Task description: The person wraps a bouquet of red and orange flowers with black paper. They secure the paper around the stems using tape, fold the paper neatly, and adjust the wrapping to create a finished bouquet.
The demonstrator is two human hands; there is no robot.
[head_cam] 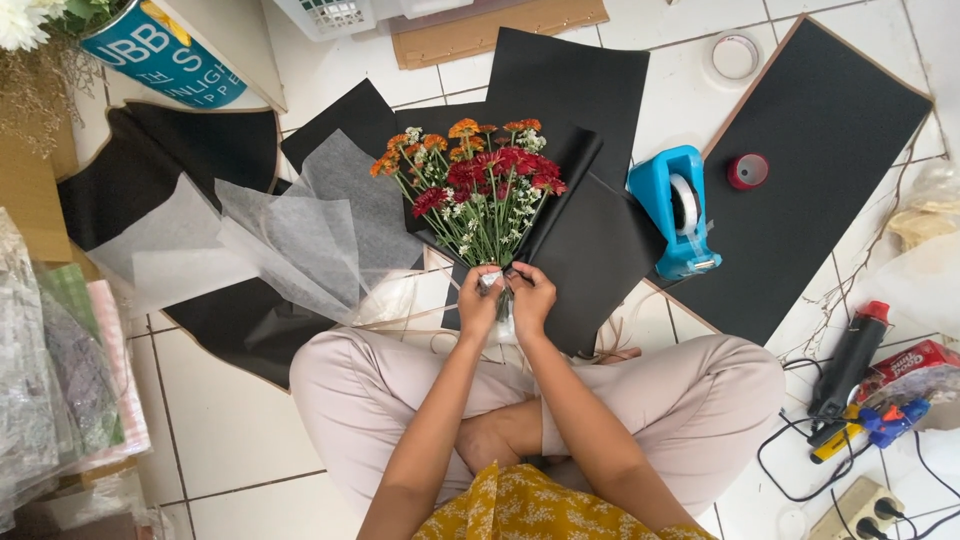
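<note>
Bouquet (pixel 478 190) lies w/ long axis running away from the person, blooms far end; left hand (pixel 479 303) and right hand (pixel 531 297), side by side, both clench its stem end.

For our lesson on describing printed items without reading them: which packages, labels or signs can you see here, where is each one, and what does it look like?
Printed container: top left corner beside white flowers, rounded, teal with white lettering and a yellow edge.
Small packet: right edge near the glue guns, crumpled, red with white print.
No screens or signs show.
</note>
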